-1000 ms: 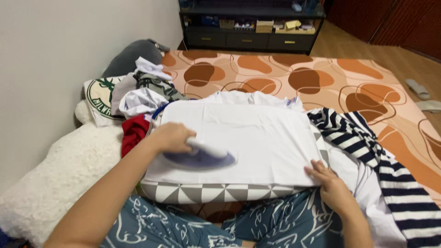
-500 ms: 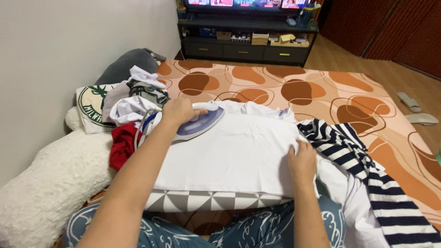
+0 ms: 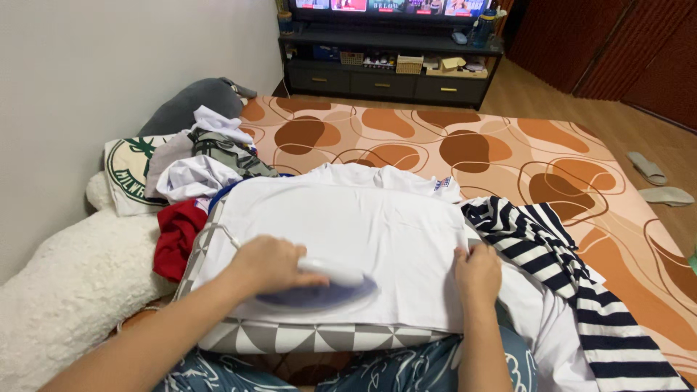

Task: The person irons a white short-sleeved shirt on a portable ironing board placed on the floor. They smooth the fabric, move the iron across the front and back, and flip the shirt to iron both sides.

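Observation:
A white shirt (image 3: 363, 225) lies flat on a low ironing pad with a grey triangle pattern (image 3: 319, 337) across my lap. My left hand (image 3: 268, 265) grips the white handle of a purple iron (image 3: 319, 290), which rests on the near part of the shirt. My right hand (image 3: 477, 270) presses flat on the shirt's right edge, fingers spread.
A pile of clothes (image 3: 196, 163) with a red garment (image 3: 174, 236) sits left of the pad. A navy-and-white striped garment (image 3: 559, 254) lies to the right. A white fluffy cushion (image 3: 65, 290) is at my left. Beyond is an orange patterned mat (image 3: 450, 138), a dark cabinet (image 3: 385, 62) and slippers (image 3: 653, 178).
My left hand slid the iron from the shirt's far left corner back to its near edge. My right hand stayed on the right edge.

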